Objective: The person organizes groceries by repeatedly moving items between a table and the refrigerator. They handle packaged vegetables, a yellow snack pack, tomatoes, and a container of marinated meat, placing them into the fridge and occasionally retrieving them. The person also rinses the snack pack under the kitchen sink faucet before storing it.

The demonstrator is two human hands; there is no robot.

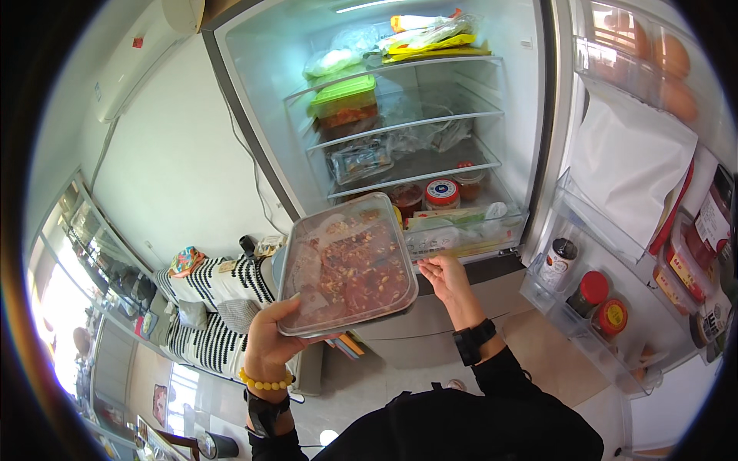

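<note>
My left hand (279, 331) grips the lower left corner of a clear plastic food container (351, 265), thumb on top and fingers beneath. Its lid is on, and reddish food with bean sprouts shows through. Just right of the container, my right hand (444, 276) has its fingers extended, apart from the container and holding nothing that I can see. Beyond both hands stands an open refrigerator (533, 115). On its shelves are a green-lidded food box (346, 98), plastic bags (429, 34), a red-lidded jar (442, 193) and a transparent drawer (467, 236) with packages inside.
At the right, the refrigerator door (611, 340) stands open, its racks holding eggs (671, 56), a white bag (634, 167), and several jars and bottles. A closed lower drawer front (403, 340) lies below the container. A sofa (202, 328) with a striped cover is at the left.
</note>
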